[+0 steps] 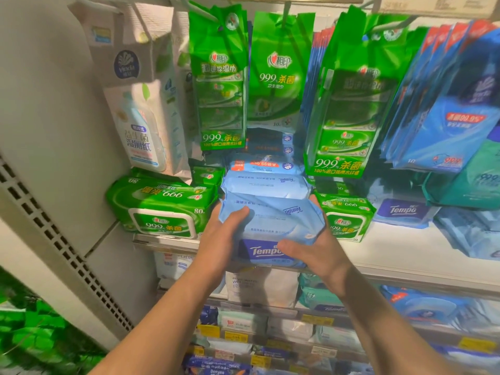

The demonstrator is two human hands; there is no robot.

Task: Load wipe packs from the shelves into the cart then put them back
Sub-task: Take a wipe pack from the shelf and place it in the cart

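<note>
Your left hand [224,234] and right hand [311,250] grip the blue Tempo pack [270,220] from either side at the shelf [405,255] edge. It sits between green wipe packs [159,204].

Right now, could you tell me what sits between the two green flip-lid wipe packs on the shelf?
The head view shows blue Tempo packs stacked there.
</note>
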